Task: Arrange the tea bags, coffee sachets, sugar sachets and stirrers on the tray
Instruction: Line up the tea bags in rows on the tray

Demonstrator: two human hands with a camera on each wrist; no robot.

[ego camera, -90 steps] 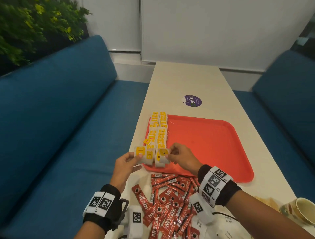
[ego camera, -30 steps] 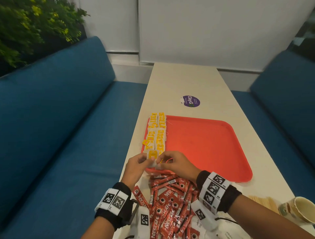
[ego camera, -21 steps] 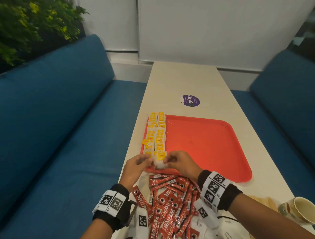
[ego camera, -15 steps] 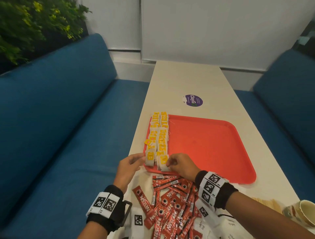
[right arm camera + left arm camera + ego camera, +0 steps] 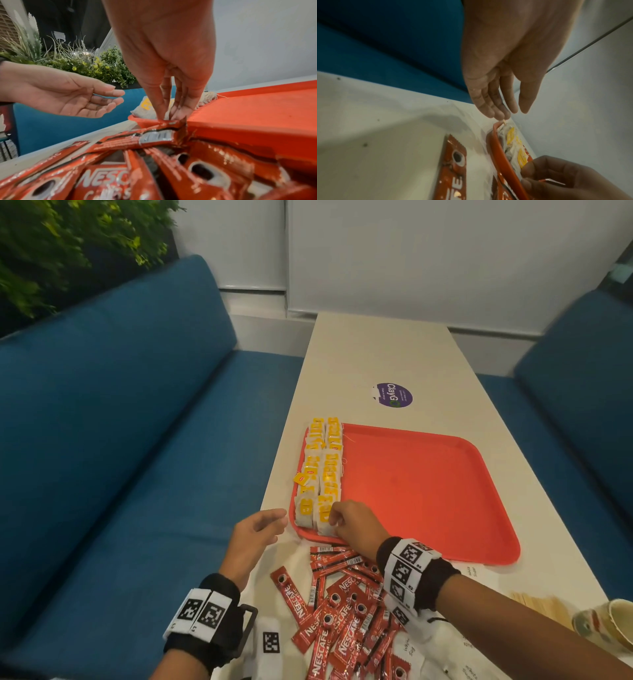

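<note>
A red tray [image 5: 428,491] lies on the white table [image 5: 376,354]. Two rows of yellow-tagged tea bags [image 5: 322,467] run along its left side. My right hand [image 5: 334,522] pinches the nearest tea bag [image 5: 323,517] of the right row, which lies on the tray's near left corner; the right wrist view shows its fingertips [image 5: 161,115] pointing down onto that bag [image 5: 145,106]. My left hand [image 5: 277,522] hovers open and empty just left of that corner, apart from the tray. Red coffee sachets [image 5: 342,611] lie piled on the table under my right wrist.
White sugar sachets [image 5: 407,645] lie at the near edge beside the coffee pile. Wooden stirrers [image 5: 537,604] and a paper cup [image 5: 609,625] are at the near right. A purple sticker [image 5: 394,395] is beyond the tray. Blue benches [image 5: 120,440] flank the table.
Both hands held tea bags above the tray's near corner and lowered them onto the row ends. The left hand has let go and drawn back left; the right stays on its bag.
</note>
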